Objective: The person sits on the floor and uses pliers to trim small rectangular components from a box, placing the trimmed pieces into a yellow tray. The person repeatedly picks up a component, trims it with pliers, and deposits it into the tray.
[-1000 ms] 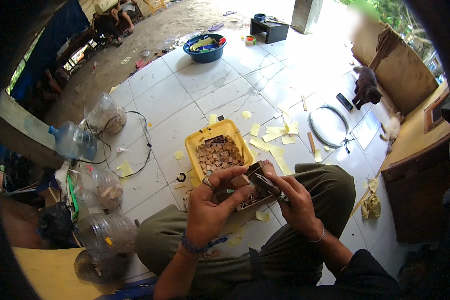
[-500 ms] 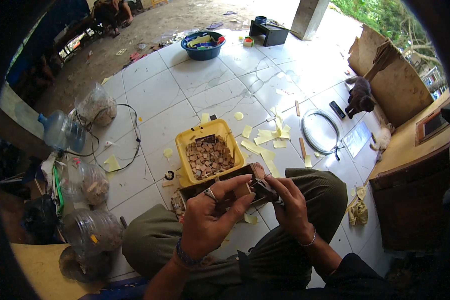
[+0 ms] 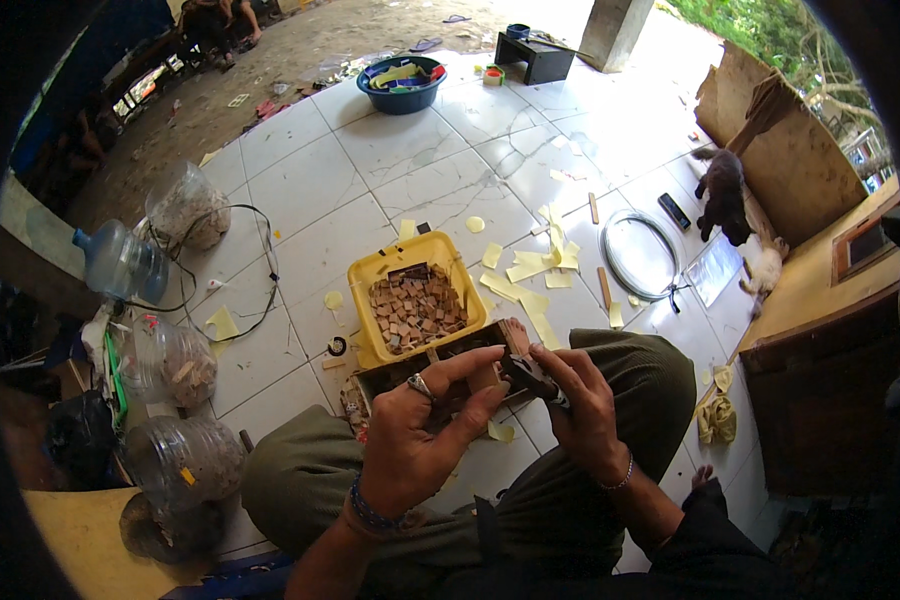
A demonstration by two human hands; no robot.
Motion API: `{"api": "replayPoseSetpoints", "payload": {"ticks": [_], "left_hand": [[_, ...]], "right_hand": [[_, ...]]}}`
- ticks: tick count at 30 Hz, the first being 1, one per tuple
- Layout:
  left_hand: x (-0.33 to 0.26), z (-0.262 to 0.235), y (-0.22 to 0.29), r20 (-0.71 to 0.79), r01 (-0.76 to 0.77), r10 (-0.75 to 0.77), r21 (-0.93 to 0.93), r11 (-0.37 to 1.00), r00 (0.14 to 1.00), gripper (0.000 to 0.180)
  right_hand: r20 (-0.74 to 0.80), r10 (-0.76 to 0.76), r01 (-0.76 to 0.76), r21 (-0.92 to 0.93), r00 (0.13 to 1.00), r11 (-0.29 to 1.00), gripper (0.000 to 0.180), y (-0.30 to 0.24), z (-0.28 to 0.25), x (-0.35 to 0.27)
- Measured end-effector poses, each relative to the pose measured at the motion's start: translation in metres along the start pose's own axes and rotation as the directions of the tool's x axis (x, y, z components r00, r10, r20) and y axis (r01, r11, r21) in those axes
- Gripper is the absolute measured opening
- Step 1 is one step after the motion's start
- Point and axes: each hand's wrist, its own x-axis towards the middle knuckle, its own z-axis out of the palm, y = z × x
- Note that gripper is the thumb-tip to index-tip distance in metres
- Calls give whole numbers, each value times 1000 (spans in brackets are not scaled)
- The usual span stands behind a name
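My left hand (image 3: pixel 425 420) is closed, pinching a small wooden piece (image 3: pixel 483 379) between thumb and forefinger. Wrapped in my right hand (image 3: pixel 582 412) are dark pliers (image 3: pixel 537 381), their jaw end close beside the piece; whether they touch I cannot tell. Under both hands lies a long wooden box (image 3: pixel 390 373), partly hidden by my fingers. Just beyond it stands a yellow plastic tub (image 3: pixel 367 285) holding many small wooden squares (image 3: pixel 415 310).
Yellow paper scraps (image 3: pixel 530 290) and a wire coil (image 3: pixel 610 255) lie ahead on white tiles. A dark cat (image 3: pixel 722 195) and a pale cat (image 3: pixel 765 270) are at right. Plastic jugs (image 3: pixel 175 370) line the left. A blue basin (image 3: pixel 402 100) stands far ahead.
Both hands keep nearly the same place, and the pliers have tilted slightly by the wooden piece. On the right, the dark cat has shifted toward the pale cat.
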Motion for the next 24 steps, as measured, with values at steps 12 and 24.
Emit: {"api": "replayPoseSetpoints", "payload": {"ticks": [12, 24], "left_hand": [[3, 1, 3, -13, -112, 114, 121, 986, 993, 38], [2, -7, -9, -42, 1, 3, 103, 995, 999, 29]], "right_hand": [[21, -11, 11, 0, 1000, 1000, 87, 2, 0, 0], [289, 99, -189, 303, 952, 934, 65, -5, -8, 1]]}}
